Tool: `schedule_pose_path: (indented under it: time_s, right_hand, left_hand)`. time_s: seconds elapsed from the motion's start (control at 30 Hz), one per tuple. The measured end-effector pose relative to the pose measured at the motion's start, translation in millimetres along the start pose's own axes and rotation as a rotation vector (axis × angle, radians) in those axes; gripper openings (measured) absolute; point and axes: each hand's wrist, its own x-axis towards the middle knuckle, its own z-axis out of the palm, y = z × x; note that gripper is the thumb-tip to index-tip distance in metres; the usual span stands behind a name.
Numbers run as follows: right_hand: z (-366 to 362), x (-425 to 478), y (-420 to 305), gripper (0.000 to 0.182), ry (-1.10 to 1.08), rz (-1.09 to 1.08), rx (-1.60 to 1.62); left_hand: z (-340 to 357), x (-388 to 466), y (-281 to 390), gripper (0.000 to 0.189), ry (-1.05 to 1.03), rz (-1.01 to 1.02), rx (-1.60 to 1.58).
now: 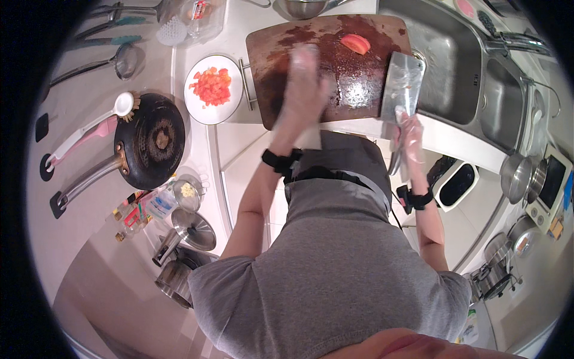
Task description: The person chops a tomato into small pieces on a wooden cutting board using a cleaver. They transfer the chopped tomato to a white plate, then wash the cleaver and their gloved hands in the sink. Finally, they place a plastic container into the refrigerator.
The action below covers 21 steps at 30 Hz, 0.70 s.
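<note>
My right hand (410, 134), in a clear plastic glove, grips a cleaver (402, 85) whose broad blade overlaps the right edge of a wet, stained cutting board (273, 58). Over the board's left part is my left hand (305, 83), blurred, with nothing seen in it; its finger positions are unclear. One tomato piece (355, 44) lies near the board's top right. To the left of the board, a white plate (189, 99) holds diced tomato (213, 87).
The steel sink (453, 80) adjoins the board on the right. A metal bowl (302, 8) stands beyond it. Hung at the left are a frying pan (150, 141), a brush (123, 104) and a strainer (126, 60). Below the pan, a small bowl (187, 194) holds pale bits.
</note>
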Motion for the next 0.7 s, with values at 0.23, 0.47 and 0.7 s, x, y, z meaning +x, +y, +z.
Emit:
schedule_pose_path:
  time_s: [0.23,0.47,0.7]
  right_hand:
    - [-22,35,-4,0.035,0.005,0.14,-0.217]
    - [5,15,-3,0.04,-0.142,0.209,-0.277]
    - [36,-3,-1,0.038,-0.208,0.15,-0.345]
  left_hand:
    - [5,-7,-36,0.073,-0.169,-0.012,-0.042]
    - [31,-28,-2,0.069,-0.141,0.223,-0.164]
    - [48,-32,20,0.073,-0.249,0.065,-0.078]
